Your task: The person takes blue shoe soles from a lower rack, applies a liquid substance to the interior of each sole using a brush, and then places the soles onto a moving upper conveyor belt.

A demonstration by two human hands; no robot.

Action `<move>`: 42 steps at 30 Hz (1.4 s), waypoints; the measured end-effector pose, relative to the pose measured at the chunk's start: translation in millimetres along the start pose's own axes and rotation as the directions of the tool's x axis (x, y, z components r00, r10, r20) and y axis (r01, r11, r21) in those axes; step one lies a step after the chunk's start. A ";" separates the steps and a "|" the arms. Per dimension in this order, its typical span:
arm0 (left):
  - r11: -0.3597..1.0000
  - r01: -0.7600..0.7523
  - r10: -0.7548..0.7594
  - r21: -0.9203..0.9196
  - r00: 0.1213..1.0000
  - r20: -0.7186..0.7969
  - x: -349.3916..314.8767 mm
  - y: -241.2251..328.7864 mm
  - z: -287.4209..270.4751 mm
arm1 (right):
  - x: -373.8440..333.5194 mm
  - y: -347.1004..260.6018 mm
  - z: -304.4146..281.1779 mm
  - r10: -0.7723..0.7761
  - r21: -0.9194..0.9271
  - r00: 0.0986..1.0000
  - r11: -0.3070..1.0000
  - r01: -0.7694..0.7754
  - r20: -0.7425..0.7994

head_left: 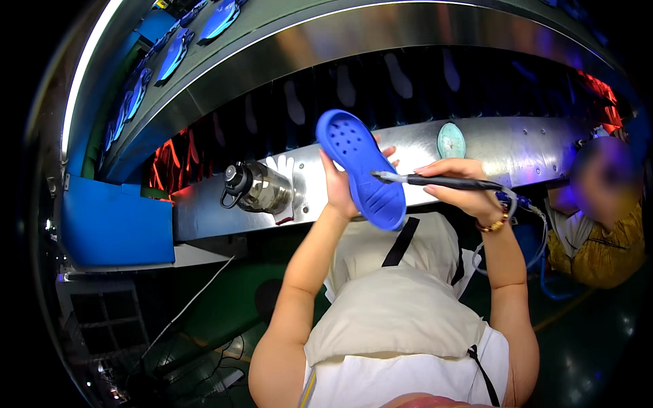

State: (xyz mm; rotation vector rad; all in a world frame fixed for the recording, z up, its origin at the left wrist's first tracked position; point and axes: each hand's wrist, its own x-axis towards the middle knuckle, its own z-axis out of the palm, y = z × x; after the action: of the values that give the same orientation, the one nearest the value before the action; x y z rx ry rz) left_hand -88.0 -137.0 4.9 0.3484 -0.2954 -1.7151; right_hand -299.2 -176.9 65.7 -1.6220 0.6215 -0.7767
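My left hand (338,185) is closed round a blue shoe sole (363,163), its thumb along the left edge and fingertips showing past the right edge. The sole is tilted, with a cluster of round holes at the far end and slanting grooves at the near end. Pinched in my right hand (466,190) is a black-handled brush (442,181) with a thin tube running from its back end. Its bristle tip lies over the middle of the sole; whether it touches cannot be made out. A beaded bracelet (495,223) circles my right wrist.
A metal ledge (517,146) runs across in front of me. On it stand a dark-lidded clear bottle (262,188), a white glove (284,168) beside it, and a pale green oval dish (451,141). Blue shoe parts (175,56) lie on the upper belt. Another person (602,211) sits at right.
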 end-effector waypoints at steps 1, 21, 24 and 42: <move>0.999 0.052 -0.052 0.011 0.999 -0.017 -1.6 -8.4 -3.1 | 2.8 8.1 3.5 0.062 0.005 0.998 0.998 -0.062 -0.016; 0.996 -0.055 0.056 -0.063 0.998 0.017 6.9 -15.3 8.7 | -12.5 -5.0 19.5 -0.195 -0.097 0.931 0.967 0.235 0.308; 0.995 -0.097 0.097 0.003 0.990 -0.098 8.0 -12.5 9.1 | -15.7 4.0 14.4 -0.036 0.060 0.982 0.998 0.026 0.184; 0.977 -0.193 0.190 0.096 0.981 0.035 17.3 -1.6 21.0 | -21.0 17.1 -4.4 -0.120 0.147 0.935 0.986 0.074 0.335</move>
State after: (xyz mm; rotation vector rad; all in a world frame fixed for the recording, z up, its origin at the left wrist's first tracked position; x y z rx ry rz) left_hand -100.3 -153.8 22.5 0.3590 -0.4206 -1.5193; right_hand -315.7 -167.0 46.2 -1.6242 0.2362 -0.5729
